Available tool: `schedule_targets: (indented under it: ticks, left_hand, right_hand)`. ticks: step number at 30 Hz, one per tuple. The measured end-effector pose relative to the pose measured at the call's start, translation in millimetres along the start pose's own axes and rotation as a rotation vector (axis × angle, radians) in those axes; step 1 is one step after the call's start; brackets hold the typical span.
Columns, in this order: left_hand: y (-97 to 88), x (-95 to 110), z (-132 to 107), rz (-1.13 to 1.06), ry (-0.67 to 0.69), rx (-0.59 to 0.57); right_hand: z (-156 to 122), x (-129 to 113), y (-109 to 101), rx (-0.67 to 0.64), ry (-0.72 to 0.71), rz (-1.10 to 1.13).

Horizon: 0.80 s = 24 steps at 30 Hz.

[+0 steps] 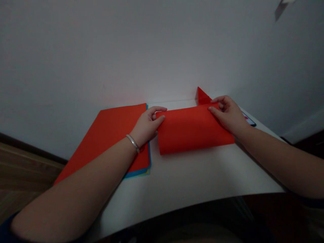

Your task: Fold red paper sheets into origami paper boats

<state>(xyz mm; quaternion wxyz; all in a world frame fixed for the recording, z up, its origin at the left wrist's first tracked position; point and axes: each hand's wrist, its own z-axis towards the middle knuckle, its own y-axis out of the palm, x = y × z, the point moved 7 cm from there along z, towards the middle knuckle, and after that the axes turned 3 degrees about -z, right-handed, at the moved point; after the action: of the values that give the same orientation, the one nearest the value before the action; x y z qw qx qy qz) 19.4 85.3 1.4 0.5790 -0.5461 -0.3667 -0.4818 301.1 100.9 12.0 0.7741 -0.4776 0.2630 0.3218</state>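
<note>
A red sheet of paper (192,130) lies folded over on the white table (192,175), its near edge curved in a soft fold. My left hand (148,125) pinches the sheet's far left corner between thumb and fingers; a silver bangle sits on that wrist. My right hand (227,113) pinches the far right corner, where the two edges meet. Behind the right hand a small red folded paper piece (201,95) stands up against the wall.
A stack of coloured paper (111,138), red on top with blue and yellow edges showing, lies under my left forearm at the table's left. A dark phone (249,119) lies behind my right hand. The white wall rises just behind the table.
</note>
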Motion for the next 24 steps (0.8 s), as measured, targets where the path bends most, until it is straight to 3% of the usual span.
schedule_targets:
  ticks: [8, 17, 24]
  left_hand:
    - [-3.0, 3, 2, 0.056, 0.020, 0.049]
    - [-7.7, 4, 2, 0.056, 0.068, 0.104]
    - [-7.3, -3, 5, -0.059, 0.035, 0.102]
  right_hand:
    - [-1, -14, 3, -0.050, -0.125, -0.007]
    - [0, -8, 4, -0.080, -0.112, -0.069]
    - [2, 7, 11, -0.139, 0.012, 0.014]
